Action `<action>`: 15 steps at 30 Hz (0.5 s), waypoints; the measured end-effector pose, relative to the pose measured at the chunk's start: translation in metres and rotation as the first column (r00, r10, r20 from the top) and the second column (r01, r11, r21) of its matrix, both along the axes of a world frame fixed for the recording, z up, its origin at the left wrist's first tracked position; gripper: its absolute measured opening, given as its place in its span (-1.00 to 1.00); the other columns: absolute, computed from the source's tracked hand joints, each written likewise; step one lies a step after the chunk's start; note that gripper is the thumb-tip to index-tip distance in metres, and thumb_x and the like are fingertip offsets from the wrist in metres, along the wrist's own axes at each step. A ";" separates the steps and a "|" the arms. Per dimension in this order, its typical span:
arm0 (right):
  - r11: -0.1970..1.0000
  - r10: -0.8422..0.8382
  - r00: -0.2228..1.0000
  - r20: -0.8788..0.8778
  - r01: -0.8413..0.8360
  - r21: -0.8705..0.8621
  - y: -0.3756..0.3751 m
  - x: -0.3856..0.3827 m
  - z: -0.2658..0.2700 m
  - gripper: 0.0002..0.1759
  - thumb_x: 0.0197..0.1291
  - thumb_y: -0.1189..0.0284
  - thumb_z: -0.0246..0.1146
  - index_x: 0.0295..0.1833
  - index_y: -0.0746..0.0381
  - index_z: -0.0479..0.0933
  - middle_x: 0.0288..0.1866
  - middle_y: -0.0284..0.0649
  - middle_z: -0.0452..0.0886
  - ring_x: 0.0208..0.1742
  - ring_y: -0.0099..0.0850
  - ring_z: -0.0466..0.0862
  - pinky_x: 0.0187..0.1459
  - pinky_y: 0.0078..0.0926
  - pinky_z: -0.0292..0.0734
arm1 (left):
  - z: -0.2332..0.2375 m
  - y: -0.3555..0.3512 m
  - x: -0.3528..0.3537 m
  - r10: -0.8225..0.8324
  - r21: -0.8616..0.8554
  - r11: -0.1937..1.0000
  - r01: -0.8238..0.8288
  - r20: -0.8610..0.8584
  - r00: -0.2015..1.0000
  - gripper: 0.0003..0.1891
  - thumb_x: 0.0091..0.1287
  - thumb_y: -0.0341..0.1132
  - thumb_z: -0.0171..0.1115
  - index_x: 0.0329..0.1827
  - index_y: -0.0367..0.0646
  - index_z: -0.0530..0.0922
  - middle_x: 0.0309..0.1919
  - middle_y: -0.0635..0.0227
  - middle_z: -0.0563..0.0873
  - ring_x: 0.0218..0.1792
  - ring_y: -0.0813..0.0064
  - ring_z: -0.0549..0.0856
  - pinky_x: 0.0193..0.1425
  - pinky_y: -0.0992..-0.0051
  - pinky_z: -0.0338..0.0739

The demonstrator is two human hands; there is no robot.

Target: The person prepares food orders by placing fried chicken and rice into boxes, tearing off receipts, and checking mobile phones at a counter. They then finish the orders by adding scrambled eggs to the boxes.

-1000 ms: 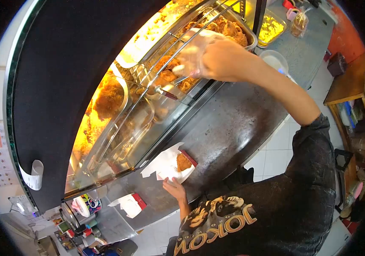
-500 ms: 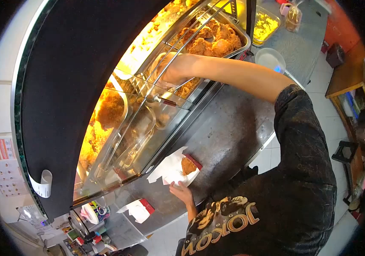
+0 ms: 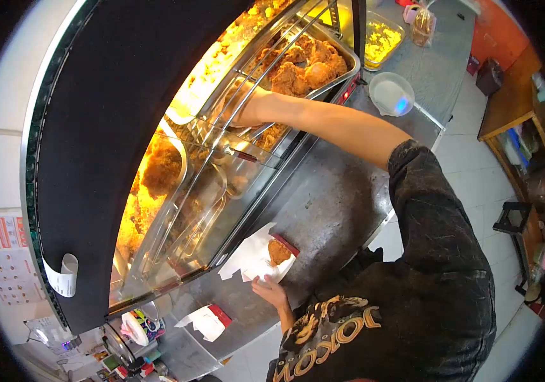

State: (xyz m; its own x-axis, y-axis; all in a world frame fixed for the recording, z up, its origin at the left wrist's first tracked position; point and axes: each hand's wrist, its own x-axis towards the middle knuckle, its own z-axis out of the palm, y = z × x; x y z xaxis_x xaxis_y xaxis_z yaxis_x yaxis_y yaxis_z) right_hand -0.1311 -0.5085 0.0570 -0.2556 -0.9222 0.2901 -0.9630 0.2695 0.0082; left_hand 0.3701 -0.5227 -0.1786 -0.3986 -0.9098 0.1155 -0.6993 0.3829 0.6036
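My left hand (image 3: 271, 292) pinches the near edge of an open white and red paper box (image 3: 257, 260) on the steel counter. A browned piece of fried chicken (image 3: 279, 252) lies in the box, against its red side. My right hand (image 3: 239, 105) reaches into the lit display case, behind its metal bars and glass. Its fingers are hidden, so what they hold does not show. Beyond that forearm stands a metal tray (image 3: 353, 62) of fried chicken pieces (image 3: 314, 63). More fried food (image 3: 161, 167) lies under the glass to the left.
A second white and red box (image 3: 209, 322) stands on the counter at lower left. Past the case are a round translucent lid or bowl (image 3: 391, 94) and a tray of yellow food (image 3: 382, 42). A wooden shelf (image 3: 508, 114) stands at right. The glass front and bars border the reach.
The view has shifted slightly. My right hand has gone a little deeper into the display case. My left hand stays at the box's edge.
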 end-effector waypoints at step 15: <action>0.976 0.061 0.987 0.148 -0.028 -0.216 0.068 0.014 -0.004 -0.92 -0.08 0.43 0.19 -0.51 0.16 0.56 -0.50 -0.15 0.62 -0.38 -0.12 0.65 -0.30 -0.13 0.47 | -0.003 0.001 -0.001 0.033 0.018 0.999 -0.033 -0.031 0.999 -0.63 0.39 -0.24 0.16 0.09 -0.35 0.37 -0.01 -0.11 0.45 0.08 -0.08 0.44 0.22 0.09 0.26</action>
State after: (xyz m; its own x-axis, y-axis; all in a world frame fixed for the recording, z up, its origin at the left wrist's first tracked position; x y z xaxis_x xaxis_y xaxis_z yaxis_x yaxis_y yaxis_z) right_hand -0.1175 -0.4410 0.0531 -0.2724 -0.8551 0.4411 -0.9594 0.2063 -0.1924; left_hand 0.3691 -0.5215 -0.1813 -0.3646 -0.9244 0.1117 -0.6921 0.3493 0.6317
